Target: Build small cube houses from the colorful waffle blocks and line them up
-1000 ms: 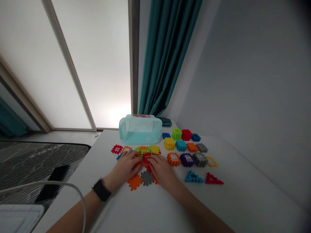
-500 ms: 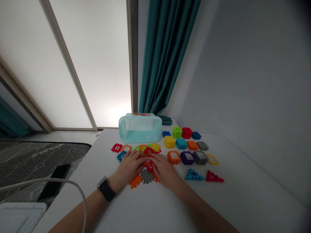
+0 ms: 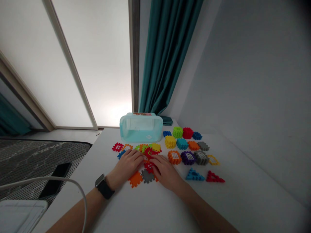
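My left hand [image 3: 130, 164], with a black smartwatch at the wrist, bends its fingers over a pile of toothed plastic tiles. Opposite it, my right hand [image 3: 166, 171] has its fingers curled in from the other side. Between the fingertips is an orange-red tile [image 3: 146, 157], gripped from both sides; parts of it are hidden. A red window tile [image 3: 149, 167] lies just below. Nearer me are an orange tile [image 3: 135, 179] and a grey tile [image 3: 148, 176]. Beyond the fingers are a red tile [image 3: 118, 147] and a yellow tile [image 3: 155, 147].
A pale turquoise bin [image 3: 141, 129] lies on its side behind the tiles. To the right stand several stacks by colour, among them a purple stack [image 3: 188, 158]. A blue triangle [image 3: 194, 174] and a red triangle [image 3: 215, 177] lie nearer. A white cable [image 3: 73, 183] arcs across the left.
My left hand has shifted slightly left, and my right fingers have drawn back a little, showing more of the red window tile. The stacks have not moved.
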A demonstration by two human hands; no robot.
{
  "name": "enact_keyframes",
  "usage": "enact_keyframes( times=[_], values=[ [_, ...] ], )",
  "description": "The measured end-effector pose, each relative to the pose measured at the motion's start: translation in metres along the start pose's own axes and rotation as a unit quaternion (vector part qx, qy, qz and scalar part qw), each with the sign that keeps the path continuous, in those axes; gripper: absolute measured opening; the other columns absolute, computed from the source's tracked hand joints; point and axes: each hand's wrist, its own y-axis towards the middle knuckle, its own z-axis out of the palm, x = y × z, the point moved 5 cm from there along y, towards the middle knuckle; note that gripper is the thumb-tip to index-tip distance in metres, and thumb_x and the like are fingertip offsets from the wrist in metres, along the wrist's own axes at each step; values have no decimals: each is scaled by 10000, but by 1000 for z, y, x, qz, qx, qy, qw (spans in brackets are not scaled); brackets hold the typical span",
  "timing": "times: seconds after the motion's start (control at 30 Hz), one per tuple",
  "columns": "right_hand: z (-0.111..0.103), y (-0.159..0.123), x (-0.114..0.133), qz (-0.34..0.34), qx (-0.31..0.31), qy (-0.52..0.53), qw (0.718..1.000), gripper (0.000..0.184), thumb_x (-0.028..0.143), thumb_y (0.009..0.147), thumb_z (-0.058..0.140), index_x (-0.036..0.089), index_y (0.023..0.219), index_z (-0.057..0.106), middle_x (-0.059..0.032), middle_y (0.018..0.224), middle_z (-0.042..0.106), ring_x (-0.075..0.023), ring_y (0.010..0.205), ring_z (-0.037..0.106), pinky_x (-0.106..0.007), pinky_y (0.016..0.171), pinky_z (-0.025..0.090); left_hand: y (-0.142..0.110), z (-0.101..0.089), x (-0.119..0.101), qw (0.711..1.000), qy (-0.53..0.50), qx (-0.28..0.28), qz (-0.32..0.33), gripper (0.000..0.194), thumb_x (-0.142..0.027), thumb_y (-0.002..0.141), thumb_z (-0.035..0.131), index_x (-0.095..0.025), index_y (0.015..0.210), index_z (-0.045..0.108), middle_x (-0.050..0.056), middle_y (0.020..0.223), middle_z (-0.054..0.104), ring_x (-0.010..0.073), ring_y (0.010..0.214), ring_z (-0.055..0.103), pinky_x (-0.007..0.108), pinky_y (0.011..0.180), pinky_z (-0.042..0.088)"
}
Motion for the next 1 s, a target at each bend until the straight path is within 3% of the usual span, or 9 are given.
enact_keyframes(
  times=[0.2, 0.33, 0.5, 0.6, 0.77, 0.83, 0.9, 1.0],
  values=[
    [-1, -1, -1, 9, 1, -6, 1000, 352, 93, 918, 519, 205, 1232, 633, -114, 1280, 662, -268, 1182, 624, -479, 1033, 520, -4, -8, 4, 1000, -11, 1, 29, 262, -265, 1069, 405, -190, 983, 640, 58, 918, 730, 191, 827, 650, 369, 852, 459],
    [-2, -1, -1, 9, -1, -6, 1000, 337, 110, 929, 508, 208, 1227, 631, -117, 1261, 671, -271, 1168, 628, -491, 1028, 515, -5, -8, 6, 999, -28, -7, 31, 229, -275, 1058, 441, -195, 992, 645, 59, 925, 736, 199, 826, 648, 362, 821, 470],
    [-5, 0, 0, 29, -7, 19, 999, 389, 132, 941, 505, 202, 1318, 568, -119, 1262, 673, -276, 1171, 620, -491, 1032, 500, -6, -10, 16, 983, -152, -73, -68, 172, -233, 1021, 477, -206, 989, 644, 63, 966, 733, 196, 882, 663, 342, 810, 514],
    [-8, 0, -1, 50, -17, 52, 997, 379, 180, 960, 512, 202, 1336, 551, -120, 1263, 672, -281, 1167, 616, -492, 1032, 485, -8, -9, 26, 937, -279, -113, -179, 128, -277, 973, 540, -205, 936, 639, 42, 910, 714, 181, 837, 660, 324, 773, 537],
    [-11, 1, -2, 95, -53, 161, 981, 197, 259, 969, 526, 222, 1133, 628, -86, 1128, 703, -255, 1084, 632, -422, 973, 487, -10, -1, 32, 786, -517, -157, -302, 248, -408, 839, 713, -183, 866, 610, 1, 799, 660, 148, 724, 638, 264, 676, 521],
    [-10, 2, -3, 116, -68, 214, 967, 142, 284, 970, 518, 222, 1028, 633, -66, 1036, 698, -235, 1004, 637, -378, 913, 497, -9, 5, 27, 748, -564, -144, -319, 280, -410, 806, 751, -181, 863, 600, -23, 732, 631, 128, 662, 617, 236, 629, 493],
    [-9, 3, -3, 128, -84, 254, 955, 141, 307, 969, 512, 221, 947, 621, -51, 957, 672, -221, 940, 626, -349, 866, 495, -8, 10, 21, 741, -580, -123, -315, 282, -406, 808, 754, -180, 858, 593, -42, 670, 596, 109, 596, 580, 215, 577, 460],
    [-10, 4, -3, 131, -106, 280, 945, 184, 342, 968, 513, 217, 858, 593, -41, 894, 627, -215, 897, 603, -338, 842, 482, -8, 15, 11, 774, -556, -108, -283, 242, -377, 843, 726, -184, 898, 592, -28, 712, 621, 118, 624, 604, 225, 592, 488]
  ],
)
